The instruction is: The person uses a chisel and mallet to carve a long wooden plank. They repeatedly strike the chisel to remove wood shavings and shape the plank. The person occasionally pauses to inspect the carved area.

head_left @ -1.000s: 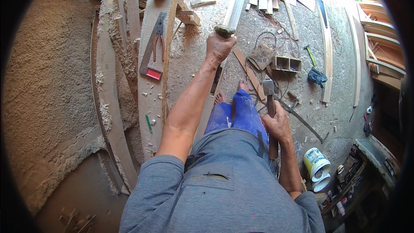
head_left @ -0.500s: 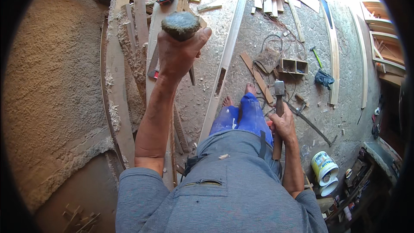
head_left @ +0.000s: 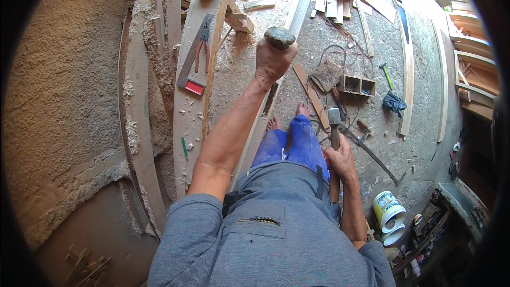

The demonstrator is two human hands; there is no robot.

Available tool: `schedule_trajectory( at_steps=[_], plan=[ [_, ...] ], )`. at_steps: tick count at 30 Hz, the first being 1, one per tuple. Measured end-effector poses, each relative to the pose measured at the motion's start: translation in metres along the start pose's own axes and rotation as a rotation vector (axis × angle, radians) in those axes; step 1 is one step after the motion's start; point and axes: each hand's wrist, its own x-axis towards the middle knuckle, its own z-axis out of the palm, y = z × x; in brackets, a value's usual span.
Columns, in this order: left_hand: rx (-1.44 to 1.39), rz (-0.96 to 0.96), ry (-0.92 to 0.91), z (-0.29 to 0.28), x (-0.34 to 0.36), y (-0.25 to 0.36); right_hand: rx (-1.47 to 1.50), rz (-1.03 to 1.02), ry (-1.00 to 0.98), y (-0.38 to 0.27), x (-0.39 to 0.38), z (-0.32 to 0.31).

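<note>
Carpenter at work over a long plank (head_left: 199, 90).
Left hand (head_left: 272, 59) grips a grey stone (head_left: 279, 37); right hand (head_left: 340, 159) clasps a hammer (head_left: 334, 127).

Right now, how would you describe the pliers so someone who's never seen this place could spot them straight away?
Start at the big mound of sawdust on the left, then move right to the long pale wooden plank running up the picture. The red-handled metal pliers lie on that plank's upper part, across a grey metal square with a red block at its end; nothing else there has two curved red handles.
</note>
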Motion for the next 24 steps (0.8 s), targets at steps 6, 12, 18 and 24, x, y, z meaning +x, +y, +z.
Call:
schedule_trajectory(
  at_steps=[6, 12, 18, 24],
  plan=[
    [-0.036, -0.380, -0.165, 0.028, 0.004, -0.049, 0.000, -0.009, 0.021, 0.004, 0.006, -0.004],
    [-0.004, -0.463, -0.190, 0.033, -0.008, -0.055, 0.056, 0.004, -0.009, 0.007, 0.010, -0.010],
    [-0.593, -0.710, -0.541, -0.059, 0.014, 0.131, 0.084, 0.012, 0.033, 0.014, 0.012, -0.019],
    [0.024, -0.015, -0.026, -0.075, 0.007, 0.122, 0.087, -0.003, 0.039, 0.009, 0.027, -0.023]
  ],
)
